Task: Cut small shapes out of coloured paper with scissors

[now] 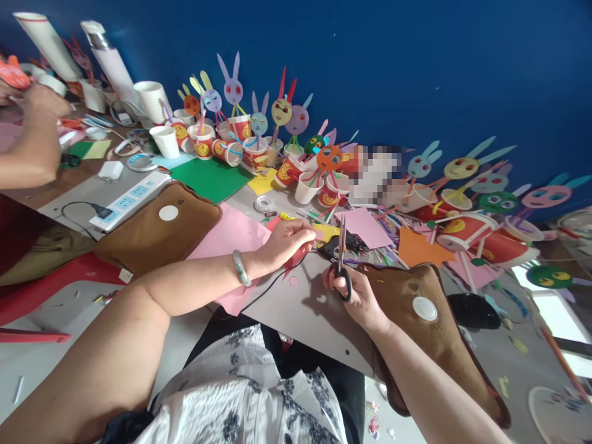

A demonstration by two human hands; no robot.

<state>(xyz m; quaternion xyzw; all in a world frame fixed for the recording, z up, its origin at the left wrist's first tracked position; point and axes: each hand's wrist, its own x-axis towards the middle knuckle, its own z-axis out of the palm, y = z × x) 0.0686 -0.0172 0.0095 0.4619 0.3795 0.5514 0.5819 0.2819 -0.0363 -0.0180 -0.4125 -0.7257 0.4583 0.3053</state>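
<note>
"Telling me first about the right hand, what does it have?"

"The right hand (pixel 358 299) is closed around the black handles of the metal-bladed scissors (pixel 342 253), blades pointing up toward the back edge of the grey desk (pixel 324 330)."

"And the left?"

"The left hand (pixel 287 243), beside the scissors, has thumb and fingertips together on a small pink piece (pixel 319 235), too tiny to make out fully. A flat pink disc (pixel 293 281) lies just below it, nearer the desk's front edge."

"What's in the way?"

"Plenty. A thin black cord (pixel 271 287) runs from beneath the left hand to that front edge, and a large pink paper sheet (pixel 235 231) spreads under the left forearm. On the right, a brown plush cushion-shaped bag (pixel 446 345) overhangs the front edge, below the right forearm. Behind the scissors are a square pink paper sheet (pixel 367 227) and a heap of thin coloured strips (pixel 386 256)."

"Farther off?"

"Red-and-white paper cups (pixel 240 128) with paper rabbit heads (pixel 234 91) crowd the back edge. Toward the left end sit a white power strip (pixel 132 200) and a dark green sheet (pixel 208 179); beyond, a co-worker's hand (pixel 49 102) is near something orange (pixel 13 72)."
</note>
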